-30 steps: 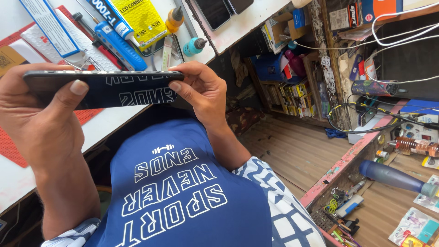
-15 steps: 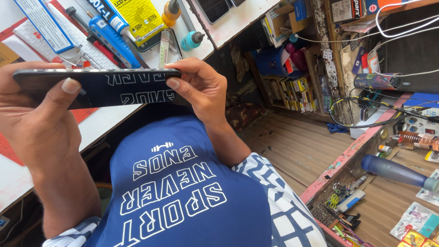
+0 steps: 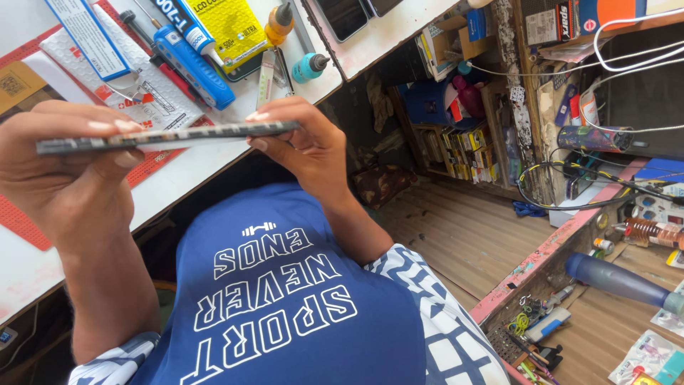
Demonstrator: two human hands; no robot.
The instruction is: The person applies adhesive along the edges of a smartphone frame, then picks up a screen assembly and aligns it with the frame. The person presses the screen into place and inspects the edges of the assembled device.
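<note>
I hold a thin flat phone [image 3: 167, 135] edge-on between both hands, above the front edge of a white workbench [image 3: 192, 167]. My left hand [image 3: 60, 171] grips its left end, with thumb and fingers pinching the edge. Pinching the right end between fingertips and thumb is my right hand [image 3: 303, 139]. The phone lies almost level, so only its narrow side shows. Below it is my blue shirt with white lettering [image 3: 278, 299].
On the bench lie a blue tube [image 3: 189, 60], a yellow packet [image 3: 228, 25], a teal-capped bottle [image 3: 310, 65], an orange bottle [image 3: 279, 20], a red mat [image 3: 21, 221] and other phones [image 3: 345, 14]. Cluttered shelves [image 3: 463, 135] and a wooden floor [image 3: 463, 235] are to the right.
The phone has been tilted from showing its dark, reflective face to being seen edge-on. My hands stay at its two ends.
</note>
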